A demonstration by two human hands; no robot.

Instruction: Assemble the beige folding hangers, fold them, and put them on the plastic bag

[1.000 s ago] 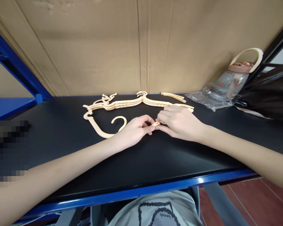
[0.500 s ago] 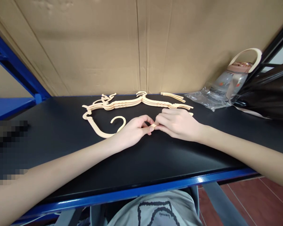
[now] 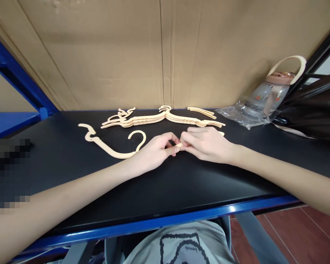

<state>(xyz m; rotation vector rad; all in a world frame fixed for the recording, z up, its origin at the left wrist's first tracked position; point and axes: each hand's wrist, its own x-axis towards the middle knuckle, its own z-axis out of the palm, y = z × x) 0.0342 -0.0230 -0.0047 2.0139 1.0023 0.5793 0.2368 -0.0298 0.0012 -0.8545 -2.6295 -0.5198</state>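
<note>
Since the earlier frame, the left end of the pale hanger (image 3: 107,149) had swung outward, now just apart from the stacked hangers (image 3: 145,120), while my left hand (image 3: 163,148) and right hand (image 3: 202,143) had hardly shifted. Watching remotely, I had the fingers of both pinching a small pale piece (image 3: 179,145) between them over the black surface (image 3: 165,190), though my left wrist hid whether it joined the hanger. I judged that opposed twisting could make the piece slip or snap, and a swing back could snag the stack.
</note>
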